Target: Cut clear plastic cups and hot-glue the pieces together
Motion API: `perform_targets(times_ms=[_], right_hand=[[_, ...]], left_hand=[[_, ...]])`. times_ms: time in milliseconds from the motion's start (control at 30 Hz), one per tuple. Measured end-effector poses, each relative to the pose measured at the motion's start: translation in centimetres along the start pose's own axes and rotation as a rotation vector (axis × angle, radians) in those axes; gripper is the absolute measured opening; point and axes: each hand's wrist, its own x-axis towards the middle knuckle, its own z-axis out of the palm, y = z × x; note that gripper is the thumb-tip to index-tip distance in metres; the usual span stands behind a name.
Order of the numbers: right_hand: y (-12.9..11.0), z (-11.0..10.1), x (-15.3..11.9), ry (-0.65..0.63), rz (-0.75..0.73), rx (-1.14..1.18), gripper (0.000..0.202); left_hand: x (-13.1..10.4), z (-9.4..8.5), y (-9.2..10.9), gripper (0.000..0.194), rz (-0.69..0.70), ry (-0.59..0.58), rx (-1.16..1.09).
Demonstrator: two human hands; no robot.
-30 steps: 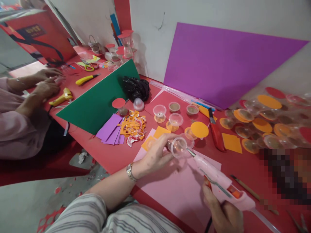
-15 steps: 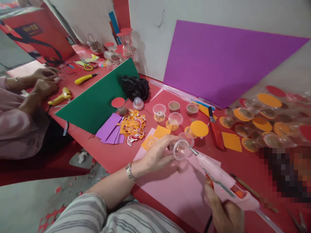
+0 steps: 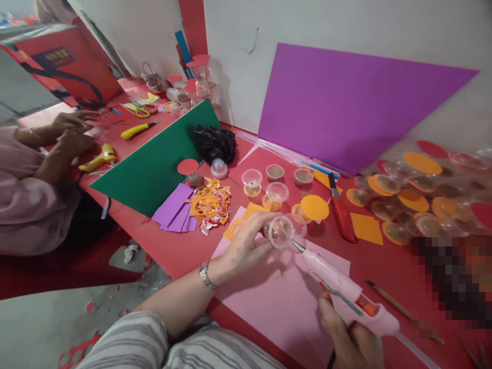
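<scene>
Between the thumb and fingers of my left hand [image 3: 246, 245] is a small clear plastic cup [image 3: 281, 231], tilted with its rim turned toward my right side. My right hand [image 3: 351, 333] grips a pink hot glue gun [image 3: 338, 282] by its handle, a glue stick poking out of the back. The gun's metal nozzle is at the cup's rim; whether it touches is hard to see. Below both hands lies a pink sheet [image 3: 277, 302]. Just beyond them stand clear cups [image 3: 277, 192] on orange discs, and an orange disc [image 3: 314, 207] on top of a cup.
A red utility knife [image 3: 343, 218] and orange paper squares [image 3: 366, 228] lie right, near many stacked cups [image 3: 418, 200]. Orange paper scraps [image 3: 210, 201], purple cards [image 3: 175, 209] and a green board [image 3: 154, 164] are left. Beyond the board, another person's hands [image 3: 75, 133] work near a yellow glue gun [image 3: 100, 158].
The glue gun has shifted slightly left and its nozzle sits a little lower on the cup's rim. My left hand has turned the cup slightly and moved it a little left and up.
</scene>
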Motion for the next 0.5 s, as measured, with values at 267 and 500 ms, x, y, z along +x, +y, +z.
perform_targets(times_ms=[267,500], right_hand=[[-2.3,0.7,0.7,-0.003,0.197,0.08,0.036],[-2.5,1.0,1.0,0.031,0.175,0.19,0.033]], left_hand=[[-0.1,0.1,0.2,0.039,-0.05,-0.037,-0.074],[-0.3,0.2,0.0,0.037,-0.069,-0.074,-0.077]])
